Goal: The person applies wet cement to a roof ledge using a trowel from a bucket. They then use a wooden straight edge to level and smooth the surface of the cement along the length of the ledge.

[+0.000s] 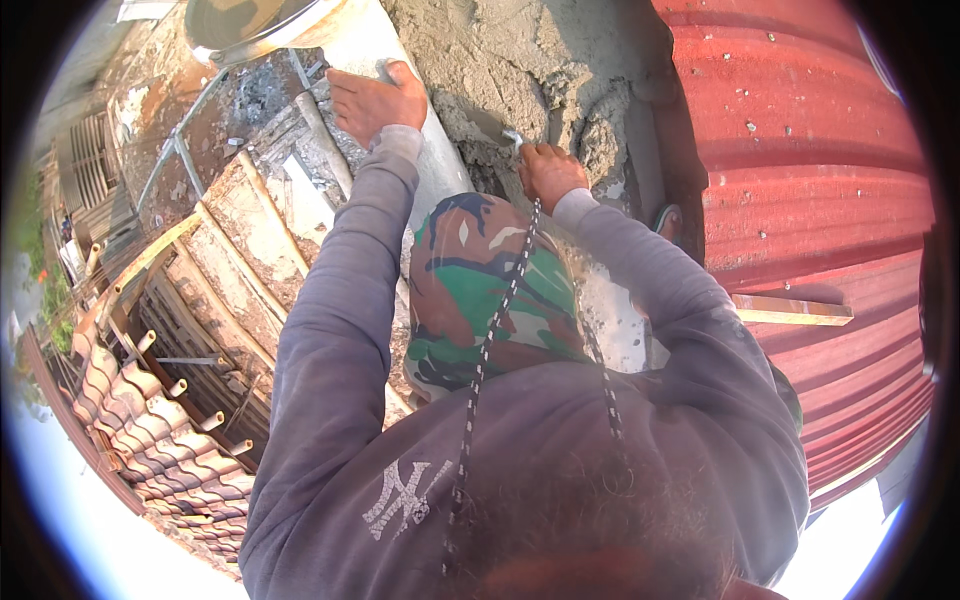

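My right hand (553,177) is closed round the handle of a trowel (513,136), whose metal neck shows just beyond the fingers; its blade is mostly hidden against the mortar. Wet grey mortar (480,50) covers the surface in front of me, smoother at the far end and lumpy by the trowel. My left hand (378,103) is open, thumb apart from the fingers, beside the pale ledge (440,150) along the mortar's left edge. Whether it touches the ledge I cannot tell. It holds nothing.
A round basin (262,50) stands at the far left. Red corrugated metal sheeting (800,220) fills the right side, with a wooden block (792,310) on it. Below on the left are timber poles (262,190) and a tiled roof (160,430). My camouflage-covered knee (490,280) is between my arms.
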Demonstrator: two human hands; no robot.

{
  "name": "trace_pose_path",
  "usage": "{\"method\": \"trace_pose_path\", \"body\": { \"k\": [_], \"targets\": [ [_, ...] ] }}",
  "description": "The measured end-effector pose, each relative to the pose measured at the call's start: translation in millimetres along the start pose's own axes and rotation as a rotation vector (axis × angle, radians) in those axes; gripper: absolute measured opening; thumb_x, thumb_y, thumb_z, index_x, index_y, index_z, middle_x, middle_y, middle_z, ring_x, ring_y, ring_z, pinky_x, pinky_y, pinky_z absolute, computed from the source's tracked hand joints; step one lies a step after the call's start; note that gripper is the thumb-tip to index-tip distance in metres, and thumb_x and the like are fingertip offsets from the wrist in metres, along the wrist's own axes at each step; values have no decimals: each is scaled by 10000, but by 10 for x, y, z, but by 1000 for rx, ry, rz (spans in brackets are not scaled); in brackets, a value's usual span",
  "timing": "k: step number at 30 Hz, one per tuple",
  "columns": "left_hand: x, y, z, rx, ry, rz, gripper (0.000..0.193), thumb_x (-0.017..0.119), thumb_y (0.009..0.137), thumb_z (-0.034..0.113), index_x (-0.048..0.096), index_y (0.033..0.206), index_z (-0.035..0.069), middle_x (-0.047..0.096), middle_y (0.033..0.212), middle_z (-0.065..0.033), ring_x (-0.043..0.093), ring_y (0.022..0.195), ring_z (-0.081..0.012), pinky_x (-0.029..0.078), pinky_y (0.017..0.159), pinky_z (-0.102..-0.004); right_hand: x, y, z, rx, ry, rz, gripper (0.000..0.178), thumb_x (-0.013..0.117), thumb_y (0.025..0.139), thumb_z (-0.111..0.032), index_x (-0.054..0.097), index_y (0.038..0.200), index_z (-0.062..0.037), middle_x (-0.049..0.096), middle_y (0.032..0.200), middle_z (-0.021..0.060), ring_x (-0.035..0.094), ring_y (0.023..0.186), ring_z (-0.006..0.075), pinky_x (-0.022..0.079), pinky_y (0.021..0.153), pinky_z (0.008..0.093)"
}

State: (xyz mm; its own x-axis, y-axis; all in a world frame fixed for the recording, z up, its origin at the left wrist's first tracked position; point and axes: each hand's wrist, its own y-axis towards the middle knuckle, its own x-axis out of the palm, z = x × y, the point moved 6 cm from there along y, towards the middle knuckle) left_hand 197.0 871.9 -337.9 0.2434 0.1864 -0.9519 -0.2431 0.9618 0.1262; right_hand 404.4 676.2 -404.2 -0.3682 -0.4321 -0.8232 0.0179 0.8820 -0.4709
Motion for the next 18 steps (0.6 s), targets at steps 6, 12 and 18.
{"method": "trace_pose_path", "body": {
  "k": [6,12,18],
  "targets": [
    [-17,-5,12,-14,-17,12,972,588,949,508,268,1579,-160,504,1486,-346,531,1360,-454,399,1139,-555,64,-364,247,223,338,108,478,594,1055,-453,632,1361,-88,733,1218,250,724,1111,437,565,968,539],
    [-11,5,11,-22,0,-19,996,613,941,495,259,1595,-168,451,1563,-353,477,1443,-456,357,1201,-533,128,-300,270,84,223,-209,438,540,1084,-464,645,1288,-91,719,1249,236,705,1152,435,549,994,554],
    [-62,3,51,-84,-25,-80,975,629,958,459,228,1624,-130,425,1607,-329,443,1479,-435,314,1238,-526,-468,609,558,-376,-229,-126,372,586,1066,-430,671,1266,-129,726,1199,152,717,1132,368,583,962,517]
  ]
}}
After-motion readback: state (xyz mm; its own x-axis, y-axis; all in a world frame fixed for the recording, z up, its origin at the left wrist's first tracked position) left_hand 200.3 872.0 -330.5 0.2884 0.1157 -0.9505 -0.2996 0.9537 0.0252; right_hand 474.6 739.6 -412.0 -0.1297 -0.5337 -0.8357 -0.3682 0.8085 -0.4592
